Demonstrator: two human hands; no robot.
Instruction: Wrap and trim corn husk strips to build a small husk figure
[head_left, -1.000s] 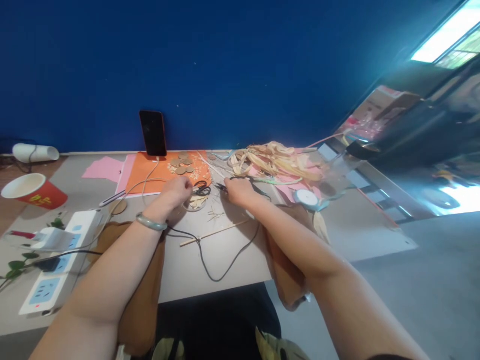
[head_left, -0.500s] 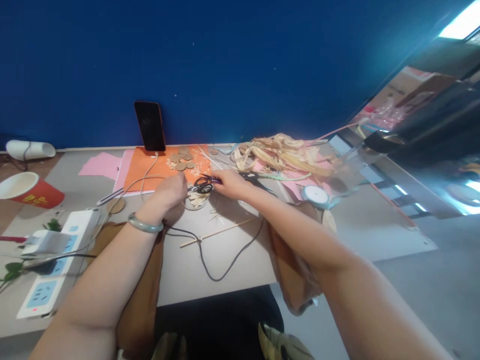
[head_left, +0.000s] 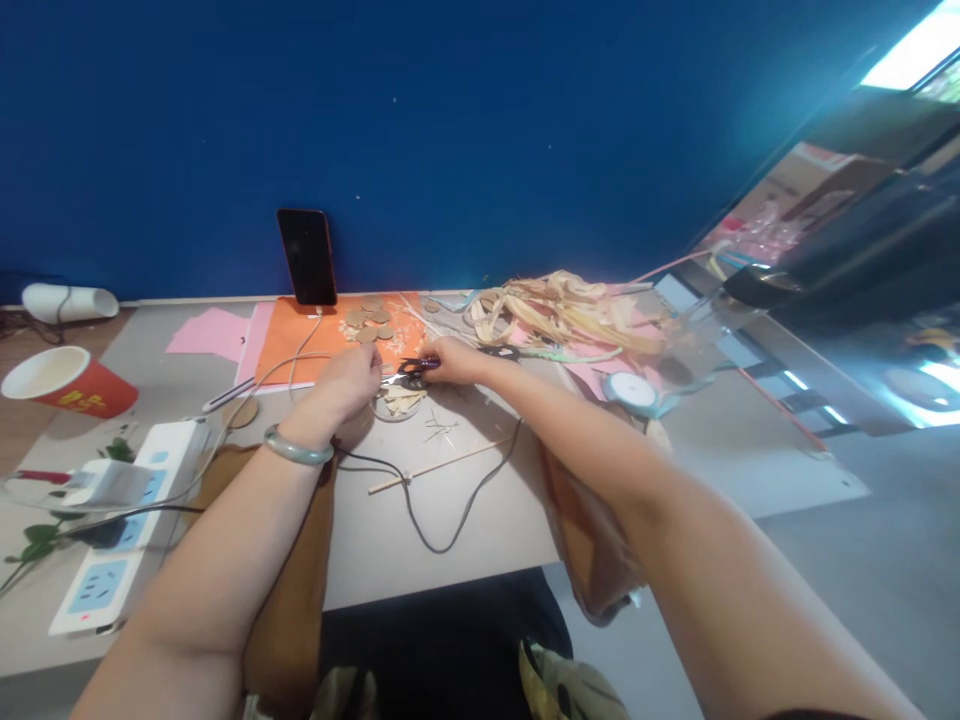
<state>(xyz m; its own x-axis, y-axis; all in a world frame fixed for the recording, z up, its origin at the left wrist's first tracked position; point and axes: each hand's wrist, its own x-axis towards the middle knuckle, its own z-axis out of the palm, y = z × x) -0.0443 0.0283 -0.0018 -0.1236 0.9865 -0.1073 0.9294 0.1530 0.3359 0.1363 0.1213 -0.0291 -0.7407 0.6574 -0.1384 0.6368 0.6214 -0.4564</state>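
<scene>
My right hand (head_left: 456, 360) is closed around a pair of dark-handled scissors (head_left: 414, 372), held over the table. Facing it from the left, my left hand (head_left: 354, 378) has its fingers curled together close to the scissors' other end; anything pinched in them is hidden. Just below both hands lies a small round dish (head_left: 396, 418) with pale, dry-looking pieces (head_left: 401, 400) in it. Several thin round wooden discs (head_left: 367, 318) and light shavings rest on an orange sheet (head_left: 289, 345) behind my left hand.
A phone (head_left: 307, 257) leans on the blue partition (head_left: 480, 130). Pale husk-like strips (head_left: 562, 310) are heaped at the back right. A thin stick (head_left: 442, 466) and a black cable (head_left: 420, 535) lie in front. At left are a power strip (head_left: 97, 590) and a red paper cup (head_left: 90, 388).
The whole view has shifted slightly, so things appear a little further right. The scissors have turned a little in my right hand. My left hand keeps its place beside them.
</scene>
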